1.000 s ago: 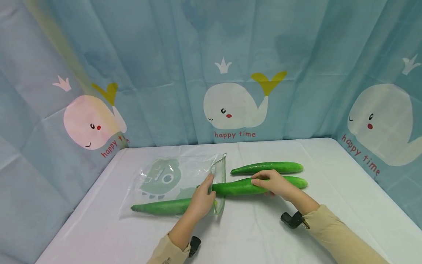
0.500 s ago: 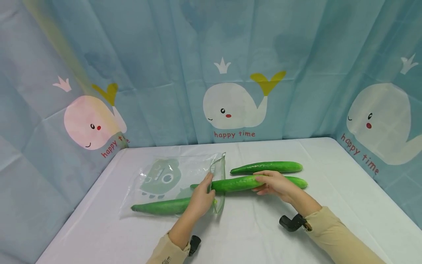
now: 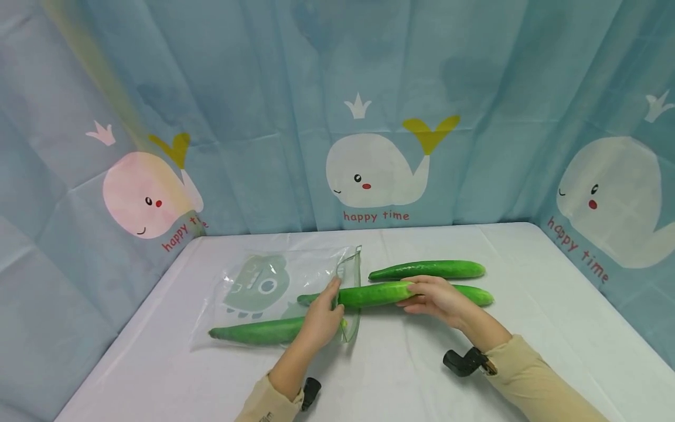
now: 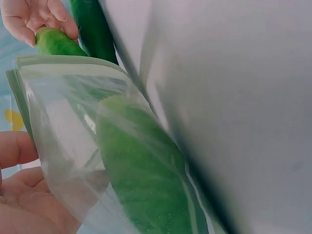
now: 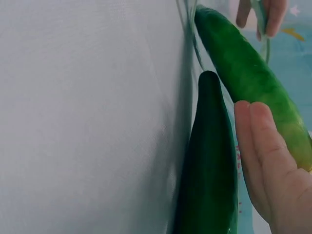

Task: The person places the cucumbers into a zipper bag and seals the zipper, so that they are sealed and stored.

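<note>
A clear zip bag (image 3: 311,264) with a green cartoon print lies flat at left, its mouth facing right. My left hand (image 3: 323,319) grips the edge of that mouth and lifts it. One cucumber (image 3: 258,332) is inside, along the near side. My right hand (image 3: 437,300) holds a second cucumber (image 3: 371,295) by its pale end, between thumb and fingers. The dark tip of this cucumber is inside the bag, past my left fingers, which hide part of it. In the right wrist view, the held cucumber (image 5: 248,68) slants above another dark cucumber (image 5: 209,165).
Beyond my right hand, one cucumber (image 3: 427,269) lies on the white tablecloth (image 3: 401,375). Another cucumber (image 3: 477,295) lies partly hidden behind the hand. A blue whale-print curtain (image 3: 253,117) stands around the back and sides. Black cameras (image 3: 464,362) sit at both wrists.
My right hand has taken hold of a cucumber and moved it left, its tip going into the bag mouth. The left hand stays on the bag's edge.
</note>
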Demonstrator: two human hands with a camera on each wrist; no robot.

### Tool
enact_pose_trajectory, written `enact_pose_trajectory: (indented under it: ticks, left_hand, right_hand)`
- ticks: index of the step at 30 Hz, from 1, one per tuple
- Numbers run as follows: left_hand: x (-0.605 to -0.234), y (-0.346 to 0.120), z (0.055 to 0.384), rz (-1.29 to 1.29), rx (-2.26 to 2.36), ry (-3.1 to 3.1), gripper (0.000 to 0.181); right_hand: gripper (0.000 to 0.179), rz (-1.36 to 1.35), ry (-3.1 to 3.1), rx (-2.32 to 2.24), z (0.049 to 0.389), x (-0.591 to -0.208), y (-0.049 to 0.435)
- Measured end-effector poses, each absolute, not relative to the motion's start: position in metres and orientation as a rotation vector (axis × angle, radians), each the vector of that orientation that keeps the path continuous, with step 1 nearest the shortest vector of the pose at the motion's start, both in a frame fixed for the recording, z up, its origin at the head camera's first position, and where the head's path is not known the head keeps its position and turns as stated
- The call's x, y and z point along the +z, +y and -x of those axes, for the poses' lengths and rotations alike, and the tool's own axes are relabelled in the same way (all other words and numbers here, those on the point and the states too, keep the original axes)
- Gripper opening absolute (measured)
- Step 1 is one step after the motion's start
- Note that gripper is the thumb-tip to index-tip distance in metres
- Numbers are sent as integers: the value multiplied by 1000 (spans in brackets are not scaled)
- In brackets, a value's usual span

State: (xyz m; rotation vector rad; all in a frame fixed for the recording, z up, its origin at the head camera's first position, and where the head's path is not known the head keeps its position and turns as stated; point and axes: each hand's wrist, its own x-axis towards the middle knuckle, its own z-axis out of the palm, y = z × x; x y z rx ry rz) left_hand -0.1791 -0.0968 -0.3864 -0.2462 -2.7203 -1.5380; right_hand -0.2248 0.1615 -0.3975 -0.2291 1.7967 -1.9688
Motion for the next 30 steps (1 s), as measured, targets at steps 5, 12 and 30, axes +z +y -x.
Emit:
enact_pose_trajectory:
  ticks: [5, 12, 30]
  left_hand:
    - [-387, -97, 180, 243, -1520, -2738, 55]
    - [-388, -97, 178, 230, -1530, -2733, 55]
    - [-383, -96, 174, 230, -1505, -2720, 56]
  right_hand:
    - [53, 248, 1793, -1962, 225, -398, 159]
    - [50, 274, 1809, -1946, 222, -400, 147]
    - [47, 247, 1757, -1989, 220, -400, 123]
